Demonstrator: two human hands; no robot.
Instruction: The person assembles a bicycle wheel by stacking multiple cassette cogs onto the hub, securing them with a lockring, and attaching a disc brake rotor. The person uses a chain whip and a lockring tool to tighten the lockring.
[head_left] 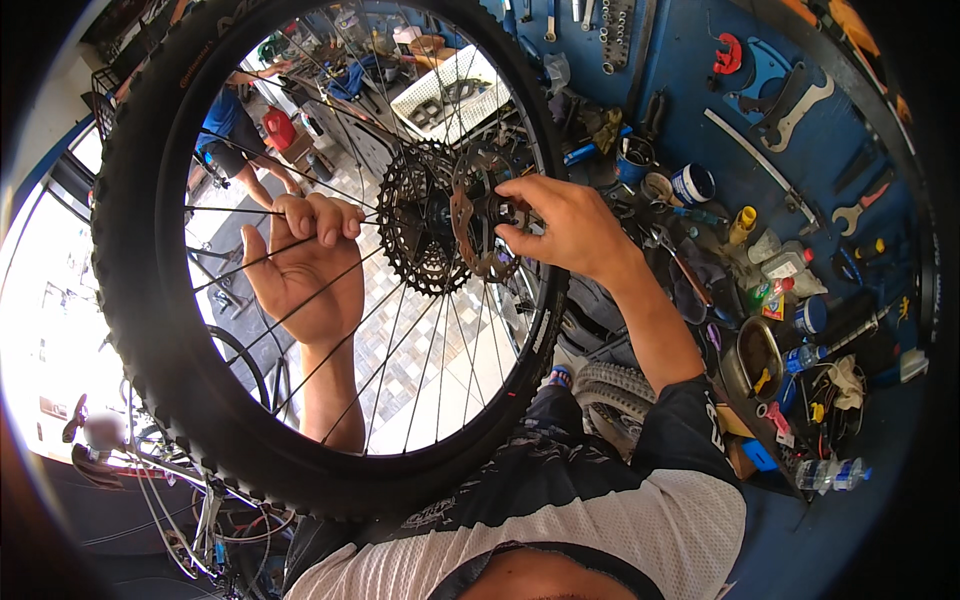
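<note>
A bicycle wheel [143, 300] with a black knobbly tyre is held up in front of me. At its middle are the dark cassette [398, 255] and, to the right of it, a rusty-brown brake disc [463, 222]. My left hand [310, 265] reaches among the spokes from below, its fingers curled over a spoke [235, 209] left of the cassette and its thumb apart. On the right, my right hand [580, 225] has its thumb and forefinger around the hub's axle end [508, 214], beside the disc. Its other fingers are mostly hidden.
A blue tool wall with wrenches [800, 110] rises at the right. Below it a cluttered bench carries pots, bottles and a metal pan [757, 355]. Beyond the wheel are a white basket [450, 95] and another person [235, 130]. A bicycle [205, 525] stands lower left.
</note>
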